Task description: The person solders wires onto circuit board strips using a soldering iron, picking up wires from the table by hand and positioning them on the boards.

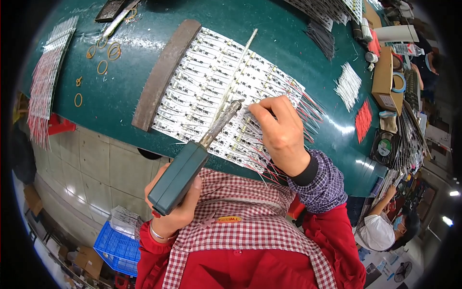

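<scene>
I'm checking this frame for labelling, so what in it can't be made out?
- Head view: what the right hand pinches; its own fingers cover it.
- Soldering iron tip contact with the LED strips: too small to tell.
- Left hand fingers: partly hidden behind the iron's green handle.
- Strip components: too small.
- Stacked strips at left: bent and dimmed near the fisheye rim.

Bare green table (120, 91) left — brown bar (166, 72) bounds strips (211, 91).

Electronics assembly workshop: long green workbench (115, 96) covered in rows of white LED circuit strips (202, 86), bundled wires (347, 85), another seated worker (385, 231) nearby.
</scene>
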A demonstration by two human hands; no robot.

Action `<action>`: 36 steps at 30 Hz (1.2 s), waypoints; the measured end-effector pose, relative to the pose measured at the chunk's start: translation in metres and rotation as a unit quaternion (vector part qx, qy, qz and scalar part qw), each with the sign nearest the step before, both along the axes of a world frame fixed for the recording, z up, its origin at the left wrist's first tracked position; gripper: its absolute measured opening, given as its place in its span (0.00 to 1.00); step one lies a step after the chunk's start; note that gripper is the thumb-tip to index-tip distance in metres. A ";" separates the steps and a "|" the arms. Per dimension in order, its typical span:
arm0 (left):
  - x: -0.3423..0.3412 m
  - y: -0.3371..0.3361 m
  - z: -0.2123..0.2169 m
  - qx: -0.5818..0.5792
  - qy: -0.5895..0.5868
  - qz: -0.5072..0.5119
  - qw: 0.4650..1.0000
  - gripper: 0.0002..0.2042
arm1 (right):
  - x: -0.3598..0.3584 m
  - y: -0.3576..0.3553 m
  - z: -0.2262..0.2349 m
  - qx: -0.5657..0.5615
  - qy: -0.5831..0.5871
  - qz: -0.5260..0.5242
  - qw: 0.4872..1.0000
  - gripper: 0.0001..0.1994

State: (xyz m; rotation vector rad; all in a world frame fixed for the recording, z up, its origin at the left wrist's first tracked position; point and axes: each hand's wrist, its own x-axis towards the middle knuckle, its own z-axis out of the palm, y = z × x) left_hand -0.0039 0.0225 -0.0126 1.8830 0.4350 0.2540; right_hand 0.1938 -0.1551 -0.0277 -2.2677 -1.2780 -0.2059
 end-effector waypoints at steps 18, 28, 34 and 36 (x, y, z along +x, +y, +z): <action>-0.013 -0.002 0.002 -0.030 0.013 0.026 0.999 0.12 | -0.013 -0.001 0.000 0.061 0.034 -0.002 0.998 0.16; -0.011 -0.002 0.005 0.003 0.007 -0.006 1.000 0.11 | -0.014 0.000 0.000 0.043 0.035 -0.002 0.998 0.16; -0.007 -0.002 0.006 0.005 0.013 -0.019 1.000 0.10 | -0.017 -0.001 0.002 0.018 0.064 -0.016 0.998 0.16; -0.007 -0.002 0.006 0.006 0.015 -0.020 1.000 0.10 | -0.016 -0.001 0.002 0.020 0.058 -0.013 0.998 0.16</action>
